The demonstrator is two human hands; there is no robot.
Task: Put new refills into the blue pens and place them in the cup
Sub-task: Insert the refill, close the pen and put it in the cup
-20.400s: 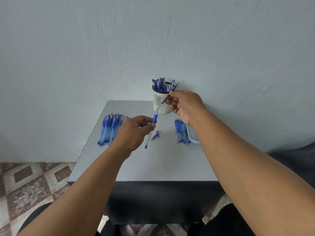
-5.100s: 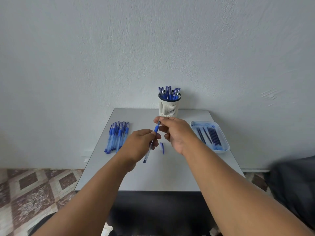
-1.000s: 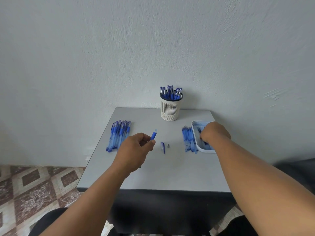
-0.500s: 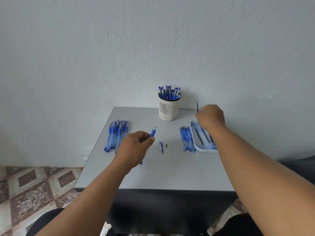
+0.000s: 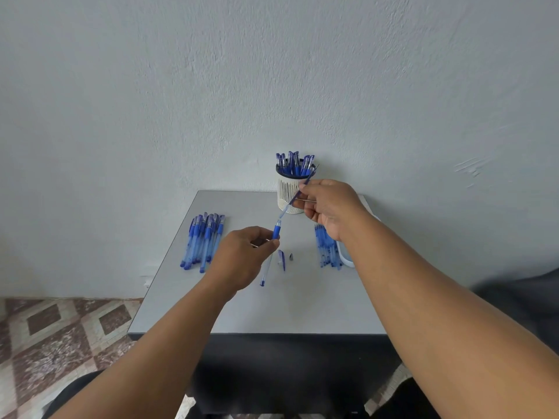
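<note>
A grey table [image 5: 257,313] stands against a pale wall [image 5: 211,86], and a white slotted cup [image 5: 287,196] with a dark rim sits at the table's far edge, upright, with several blue pens [image 5: 293,163] standing in it.

In front of the cup and a little to its left, the left hand [image 5: 242,258] is closed around a pen barrel [image 5: 270,252]. The barrel is tilted, its blue grip end up and pointing toward the cup, its blue tail end low near the tabletop. Just right of the cup's front, the right hand [image 5: 328,208] pinches a thin refill [image 5: 298,193] between thumb and fingers. The refill slants down and leftward across the cup's face, with its lower end at the open mouth of the barrel; how far it sits inside cannot be told. The two hands are apart, joined only by the line of refill and barrel.

On the table in front of the cup, just right of the barrel, lie a blue cap [image 5: 282,259] and a small pen tip [image 5: 291,256], close together but not touching. Well left of the cup lies a bundle of pens [image 5: 204,240] side by side. Right of the cup, partly hidden by the right forearm, a second row of pens [image 5: 326,247] lies against a pale tray [image 5: 344,257].
</note>
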